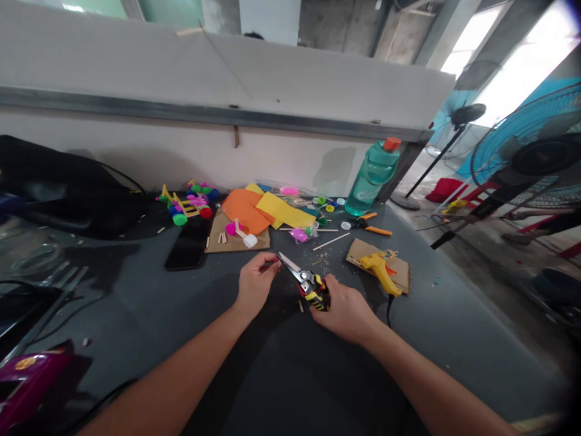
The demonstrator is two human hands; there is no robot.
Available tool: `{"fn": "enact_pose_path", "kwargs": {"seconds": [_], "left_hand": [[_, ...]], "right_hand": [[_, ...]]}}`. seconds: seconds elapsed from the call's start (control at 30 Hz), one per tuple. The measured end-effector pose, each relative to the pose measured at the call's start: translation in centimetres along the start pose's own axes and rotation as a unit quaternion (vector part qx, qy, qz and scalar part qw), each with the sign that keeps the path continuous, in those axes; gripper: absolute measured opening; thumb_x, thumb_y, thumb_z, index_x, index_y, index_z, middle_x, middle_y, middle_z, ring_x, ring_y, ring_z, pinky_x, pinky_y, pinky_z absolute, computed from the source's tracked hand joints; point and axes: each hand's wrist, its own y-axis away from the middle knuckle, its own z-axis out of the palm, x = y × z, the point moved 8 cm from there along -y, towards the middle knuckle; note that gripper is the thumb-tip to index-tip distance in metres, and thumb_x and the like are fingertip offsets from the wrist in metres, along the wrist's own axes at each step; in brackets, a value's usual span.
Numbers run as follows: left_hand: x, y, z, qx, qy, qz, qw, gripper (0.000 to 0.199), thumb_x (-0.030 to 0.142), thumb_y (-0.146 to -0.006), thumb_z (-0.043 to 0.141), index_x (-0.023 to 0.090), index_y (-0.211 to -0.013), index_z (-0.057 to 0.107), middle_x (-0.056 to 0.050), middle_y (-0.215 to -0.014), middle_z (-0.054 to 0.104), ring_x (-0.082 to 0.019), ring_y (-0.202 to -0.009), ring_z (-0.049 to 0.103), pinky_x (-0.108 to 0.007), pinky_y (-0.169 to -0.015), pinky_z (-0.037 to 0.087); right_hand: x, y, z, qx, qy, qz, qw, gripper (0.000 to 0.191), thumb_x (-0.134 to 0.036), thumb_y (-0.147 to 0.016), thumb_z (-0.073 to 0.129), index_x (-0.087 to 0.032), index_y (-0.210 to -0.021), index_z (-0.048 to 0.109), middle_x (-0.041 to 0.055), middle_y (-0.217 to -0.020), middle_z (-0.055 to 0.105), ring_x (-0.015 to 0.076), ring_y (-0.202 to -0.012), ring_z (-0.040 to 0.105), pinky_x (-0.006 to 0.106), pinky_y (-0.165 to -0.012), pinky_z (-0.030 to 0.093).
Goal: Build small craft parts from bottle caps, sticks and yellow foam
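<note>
My right hand (347, 307) is wrapped round the yellow, red and black handles of a pair of scissors (302, 277). Their metal blades point up and left, toward the fingertips of my left hand (258, 280). Those fingers are pinched together at the blade tips; what they hold, if anything, is too small to name. A short wooden stick piece (300, 306) lies on the dark table below the scissors. Beyond the blades are small crumbs and a longer thin stick (331, 241).
Orange paper (245, 209) and yellow paper (290, 213) lie on cardboard behind my hands. A glue gun (381, 271) rests on cardboard at right, near orange-handled pliers (377, 231) and a green bottle (370, 181). A phone (185, 245) and small colourful models (186, 206) are at left.
</note>
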Motion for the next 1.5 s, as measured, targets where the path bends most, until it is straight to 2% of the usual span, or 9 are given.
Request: {"fn": "enact_pose_path", "kwargs": {"seconds": [0.27,0.53,0.7,0.83,1.07,1.33,1.5], "left_hand": [[1.3,0.2,-0.5,0.024,-0.052,0.05,0.997,0.007,0.023,-0.073,0.061,0.018,-0.072,0.065,0.0,-0.07,0.065,-0.014,-0.066,0.059,-0.024,-0.063,0.048],[0.9,0.2,-0.4,0.024,-0.05,0.032,0.998,0.008,0.024,-0.074,0.062,0.017,-0.073,0.065,-0.001,-0.07,0.066,-0.015,-0.067,0.061,-0.024,-0.064,0.049],[0.3,0.1,-0.1,0.015,0.011,-0.004,1.0,0.015,0.029,-0.077,0.061,0.016,-0.084,0.067,-0.003,-0.077,0.069,-0.015,-0.067,0.063,-0.026,-0.065,0.051],[0.2,0.2,0.1,0.003,0.056,-0.002,0.998,0.024,0.029,-0.081,0.057,0.017,-0.1,0.066,-0.003,-0.078,0.068,-0.014,-0.069,0.063,-0.025,-0.064,0.052],[-0.2,0.1,0.4,-0.013,0.087,-0.002,0.996,0.039,0.03,-0.085,0.052,0.018,-0.122,0.055,-0.002,-0.075,0.065,-0.012,-0.065,0.059,-0.025,-0.063,0.052],[-0.4,0.2,0.5,-0.013,0.093,-0.047,0.994,0.028,0.031,-0.084,0.054,0.015,-0.105,0.063,-0.002,-0.074,0.066,-0.013,-0.064,0.06,-0.025,-0.061,0.052],[-0.6,0.1,0.6,-0.008,0.134,-0.059,0.989,0.022,0.032,-0.081,0.058,0.015,-0.094,0.06,-0.003,-0.076,0.068,-0.015,-0.07,0.063,-0.025,-0.06,0.052]], "right_hand": [[-0.3,0.2,0.1,-0.003,0.023,-0.021,1.0,0.03,-0.037,-0.073,0.057,-0.018,-0.093,0.045,0.0053,-0.075,0.065,0.0205,-0.066,0.062,0.026,-0.055,0.024],[0.1,0.0,0.4,0.008,0.011,-0.021,1.0,0.024,-0.033,-0.076,0.054,-0.018,-0.092,0.045,0.005,-0.072,0.064,0.0192,-0.063,0.061,0.026,-0.053,0.021],[0.6,-0.4,0.0,0.022,-0.027,0.01,0.999,0.027,-0.04,-0.075,0.056,-0.019,-0.089,0.045,0.0036,-0.072,0.063,0.0197,-0.065,0.061,0.026,-0.053,0.022],[1.7,-0.8,-0.5,0.03,-0.02,0.045,0.998,0.031,-0.044,-0.074,0.057,-0.019,-0.087,0.045,0.0037,-0.072,0.063,0.0212,-0.066,0.061,0.026,-0.053,0.021],[2.1,-1.0,-0.3,0.032,-0.018,0.047,0.998,0.031,-0.046,-0.073,0.057,-0.02,-0.086,0.045,0.0032,-0.07,0.062,0.0204,-0.064,0.06,0.026,-0.053,0.021],[2.3,-1.0,-0.4,0.044,-0.013,0.052,0.998,0.034,-0.048,-0.072,0.057,-0.02,-0.087,0.045,0.0037,-0.073,0.063,0.0204,-0.065,0.06,0.026,-0.053,0.023],[2.3,-1.1,-0.5,0.049,-0.01,0.049,0.998,0.035,-0.049,-0.071,0.057,-0.02,-0.087,0.044,0.0041,-0.075,0.063,0.0217,-0.067,0.061,0.026,-0.053,0.022]]}}
